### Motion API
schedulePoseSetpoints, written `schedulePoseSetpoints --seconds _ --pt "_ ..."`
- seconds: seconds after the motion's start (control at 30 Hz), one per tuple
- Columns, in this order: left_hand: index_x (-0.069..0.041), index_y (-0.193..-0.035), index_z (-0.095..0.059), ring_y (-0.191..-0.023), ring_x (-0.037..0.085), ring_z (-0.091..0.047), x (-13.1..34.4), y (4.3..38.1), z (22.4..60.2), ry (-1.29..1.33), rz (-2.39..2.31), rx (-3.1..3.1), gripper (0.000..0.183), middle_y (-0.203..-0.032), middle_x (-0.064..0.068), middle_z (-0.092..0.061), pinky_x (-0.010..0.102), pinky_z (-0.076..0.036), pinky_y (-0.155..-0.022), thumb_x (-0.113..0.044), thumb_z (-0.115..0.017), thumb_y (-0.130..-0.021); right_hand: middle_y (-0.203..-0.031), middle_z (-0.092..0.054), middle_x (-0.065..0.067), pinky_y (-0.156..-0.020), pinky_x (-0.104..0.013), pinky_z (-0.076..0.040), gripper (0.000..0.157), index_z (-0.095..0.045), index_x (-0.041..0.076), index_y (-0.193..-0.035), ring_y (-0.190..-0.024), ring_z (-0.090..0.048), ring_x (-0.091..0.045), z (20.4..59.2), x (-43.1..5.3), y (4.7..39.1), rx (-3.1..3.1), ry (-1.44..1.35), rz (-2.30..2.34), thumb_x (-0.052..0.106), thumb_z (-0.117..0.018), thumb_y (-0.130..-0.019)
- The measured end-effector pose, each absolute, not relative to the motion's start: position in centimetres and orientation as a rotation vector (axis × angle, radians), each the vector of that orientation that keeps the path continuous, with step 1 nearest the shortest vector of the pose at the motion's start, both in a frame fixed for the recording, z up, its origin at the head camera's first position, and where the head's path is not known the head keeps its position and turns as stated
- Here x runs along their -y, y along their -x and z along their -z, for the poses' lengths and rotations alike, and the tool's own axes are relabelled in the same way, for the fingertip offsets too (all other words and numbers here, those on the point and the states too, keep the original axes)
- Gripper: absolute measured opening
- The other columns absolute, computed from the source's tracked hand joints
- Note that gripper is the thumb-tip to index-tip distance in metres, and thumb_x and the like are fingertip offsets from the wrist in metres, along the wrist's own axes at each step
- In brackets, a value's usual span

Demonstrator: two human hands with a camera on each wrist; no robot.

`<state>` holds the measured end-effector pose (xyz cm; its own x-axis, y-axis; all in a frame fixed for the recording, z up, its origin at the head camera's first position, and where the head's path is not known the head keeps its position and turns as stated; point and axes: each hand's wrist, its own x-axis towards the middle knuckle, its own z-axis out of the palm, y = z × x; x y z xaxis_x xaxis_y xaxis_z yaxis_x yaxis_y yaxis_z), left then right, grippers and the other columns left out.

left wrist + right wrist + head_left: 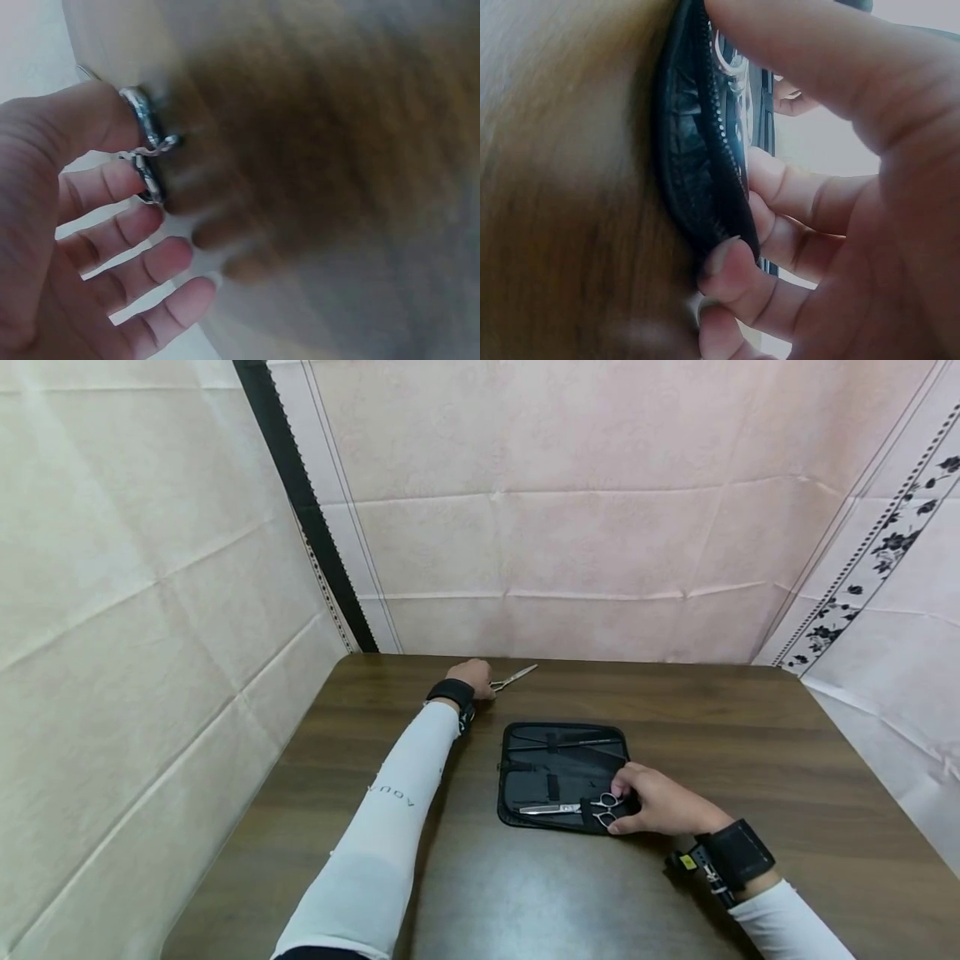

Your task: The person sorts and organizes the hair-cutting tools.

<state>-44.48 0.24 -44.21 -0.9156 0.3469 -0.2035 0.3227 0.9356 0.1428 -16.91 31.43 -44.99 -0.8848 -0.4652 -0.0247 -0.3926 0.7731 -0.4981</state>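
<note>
Near the far edge of the table, my left hand (pixel 472 678) pinches the handle end of a pair of silver scissors (pixel 519 676). Their blades point away to the right. The left wrist view shows thumb and index finger at the finger rings, the other fingers loosely bent. My right hand (pixel 666 802) holds the right edge of a black zip case (pixel 531 783), lying flat and unzipped. Inside it, a second pair of scissors (pixel 551 809) sits under a strap, its rings beside my right thumb and fingers. The right wrist view shows fingers over the zipped rim (pixel 718 120).
A slim dark tool (pixel 596 742) is strapped in the upper part of the case. The brown wooden table (pixel 720 727) reaches back to pale cloth walls (pixel 562 552) on the left, back and right. Both wrists wear black straps.
</note>
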Motion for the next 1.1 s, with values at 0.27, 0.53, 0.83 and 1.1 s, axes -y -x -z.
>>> schedulePoseSetpoints --seconds 0.27,0.53,0.83,1.1 --pt "-0.014 -0.082 -0.064 -0.068 0.019 -0.057 -0.8 45.0 43.4 -0.477 -0.082 -2.862 0.016 -0.079 0.002 -0.062 0.034 -0.047 -0.056 -0.029 -0.068 -0.085 -0.093 -0.051 0.004 -0.073 -0.024 -0.042 0.048 -0.057 0.018 -0.096 -0.084 -0.048 -0.012 44.9 -31.4 17.2 -2.812 0.687 0.767 0.049 -0.082 -0.069" --pt "-0.013 -0.082 -0.063 -0.065 0.019 -0.057 -0.3 44.1 43.6 -0.487 -0.103 -2.877 0.02 -0.073 0.001 -0.061 0.033 -0.047 -0.056 -0.031 -0.07 -0.086 -0.092 -0.051 0.004 -0.072 -0.024 -0.042 0.048 -0.056 0.018 -0.094 -0.084 -0.048 -0.012 45.2 -31.3 17.0 -2.805 0.682 0.787 0.049 -0.082 -0.069" --pt "-0.013 -0.071 -0.06 -0.059 0.017 -0.054 1.4 43.2 43.7 -0.551 -0.135 -2.935 0.025 -0.066 -0.001 -0.055 0.031 -0.045 -0.052 -0.033 -0.07 -0.083 -0.093 -0.05 0.004 -0.072 -0.023 -0.042 0.046 -0.056 0.019 -0.094 -0.084 -0.048 -0.012 45.3 -31.5 16.7 -2.8 0.693 0.811 0.047 -0.083 -0.069" --pt "-0.014 -0.077 -0.061 -0.066 0.016 -0.054 2.5 40.4 42.2 -0.726 -0.092 -2.957 0.022 -0.083 0.0 -0.054 0.029 -0.043 -0.054 -0.032 -0.072 -0.082 -0.094 -0.051 0.003 -0.072 -0.023 -0.041 0.046 -0.056 0.018 -0.094 -0.084 -0.048 -0.013 44.8 -31.9 16.6 -2.786 0.692 0.808 0.047 -0.083 -0.069"
